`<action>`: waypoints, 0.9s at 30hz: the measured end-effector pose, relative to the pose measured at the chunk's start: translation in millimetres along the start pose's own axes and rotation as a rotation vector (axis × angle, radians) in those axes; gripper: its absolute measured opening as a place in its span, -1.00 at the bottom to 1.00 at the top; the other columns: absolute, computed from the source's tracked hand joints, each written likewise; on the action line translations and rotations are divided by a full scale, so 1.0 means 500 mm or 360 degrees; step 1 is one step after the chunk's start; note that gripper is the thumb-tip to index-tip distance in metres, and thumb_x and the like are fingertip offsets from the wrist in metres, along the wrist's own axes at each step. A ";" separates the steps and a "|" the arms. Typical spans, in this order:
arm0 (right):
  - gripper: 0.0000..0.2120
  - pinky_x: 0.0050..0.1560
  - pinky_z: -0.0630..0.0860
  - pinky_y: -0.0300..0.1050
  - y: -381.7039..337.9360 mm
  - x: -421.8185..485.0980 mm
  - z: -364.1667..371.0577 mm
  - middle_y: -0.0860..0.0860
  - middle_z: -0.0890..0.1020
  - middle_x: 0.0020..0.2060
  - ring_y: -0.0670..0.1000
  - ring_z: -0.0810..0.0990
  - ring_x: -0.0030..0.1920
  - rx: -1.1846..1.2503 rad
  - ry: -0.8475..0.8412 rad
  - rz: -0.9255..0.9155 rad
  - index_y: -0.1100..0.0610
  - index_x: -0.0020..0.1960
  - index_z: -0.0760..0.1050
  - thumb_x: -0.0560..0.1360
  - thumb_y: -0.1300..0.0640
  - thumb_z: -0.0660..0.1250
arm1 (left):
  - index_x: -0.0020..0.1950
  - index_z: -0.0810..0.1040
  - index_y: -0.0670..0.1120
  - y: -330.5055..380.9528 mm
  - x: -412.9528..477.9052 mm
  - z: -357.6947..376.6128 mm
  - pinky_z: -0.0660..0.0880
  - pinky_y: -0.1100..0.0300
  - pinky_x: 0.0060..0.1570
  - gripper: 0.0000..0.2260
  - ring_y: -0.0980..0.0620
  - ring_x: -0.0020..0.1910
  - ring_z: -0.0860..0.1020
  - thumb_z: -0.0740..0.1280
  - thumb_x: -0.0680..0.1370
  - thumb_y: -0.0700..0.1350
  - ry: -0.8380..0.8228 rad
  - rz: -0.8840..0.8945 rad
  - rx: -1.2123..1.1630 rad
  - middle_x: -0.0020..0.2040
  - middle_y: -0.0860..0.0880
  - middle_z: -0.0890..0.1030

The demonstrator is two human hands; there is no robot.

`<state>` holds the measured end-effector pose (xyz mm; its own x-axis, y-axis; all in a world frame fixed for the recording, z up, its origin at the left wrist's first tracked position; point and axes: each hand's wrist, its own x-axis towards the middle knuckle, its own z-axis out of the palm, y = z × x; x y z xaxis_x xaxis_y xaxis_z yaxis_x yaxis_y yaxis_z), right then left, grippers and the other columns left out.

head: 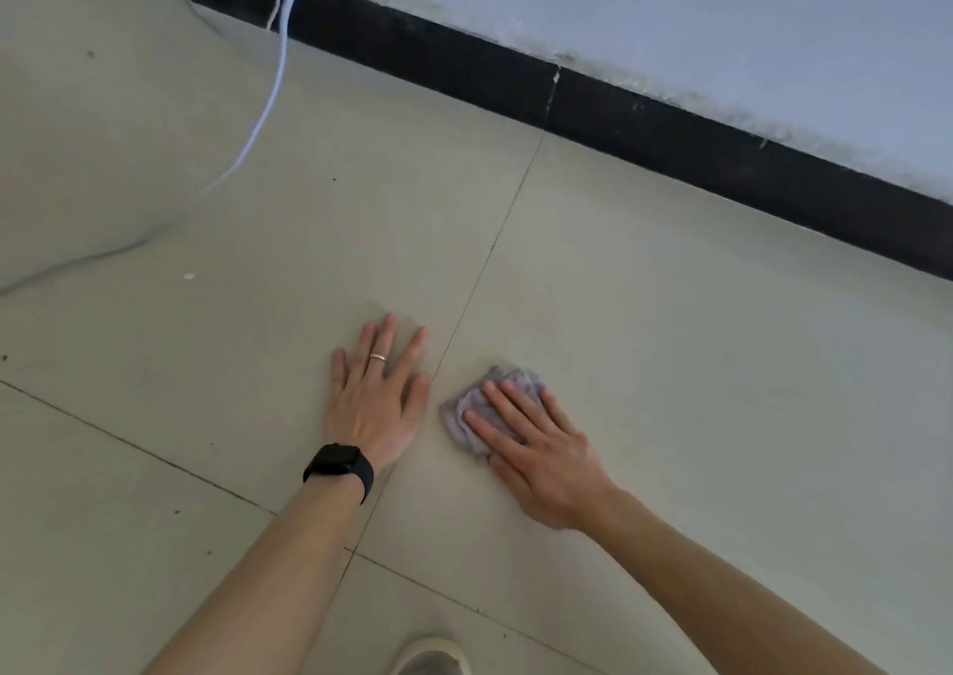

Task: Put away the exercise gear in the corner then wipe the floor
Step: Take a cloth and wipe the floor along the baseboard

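My right hand [536, 447] presses flat on a crumpled grey-lilac cloth [477, 406] lying on the pale tiled floor [670, 339]. Its fingers are straight and spread over the cloth, and most of the cloth shows to the left of and beyond the fingertips. My left hand [379, 396] lies flat on the tile just left of the cloth, fingers spread, a ring on one finger and a black watch on the wrist. No exercise gear is in view.
A black skirting board [644, 117] runs along the white wall at the back. A white cable [268, 107] hangs down and trails across the floor at the left. Small dark specks dot the tiles. The toe of a light shoe [430, 659] shows at the bottom edge.
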<state>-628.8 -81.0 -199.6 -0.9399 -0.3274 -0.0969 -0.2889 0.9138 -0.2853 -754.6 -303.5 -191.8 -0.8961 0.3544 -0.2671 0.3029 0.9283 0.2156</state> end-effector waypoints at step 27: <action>-0.45 0.51 -0.39 0.10 0.150 0.519 -0.105 0.00 -0.26 0.60 0.04 -0.36 0.57 0.0093 0.0070 0.0872 -0.12 0.61 -0.24 0.67 -0.17 -0.20 | 0.60 -0.11 0.24 -0.061 0.162 -0.009 -0.06 -0.18 0.53 -0.42 0.01 0.61 -0.05 -0.05 0.59 0.26 0.0202 -0.0124 0.0027 0.63 0.07 -0.11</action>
<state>-903.9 -84.7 -196.0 -0.9569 0.2037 -0.2068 0.2540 0.9325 -0.2569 -837.8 -303.8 -215.5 -0.9507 0.2650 -0.1613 0.2351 0.9546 0.1827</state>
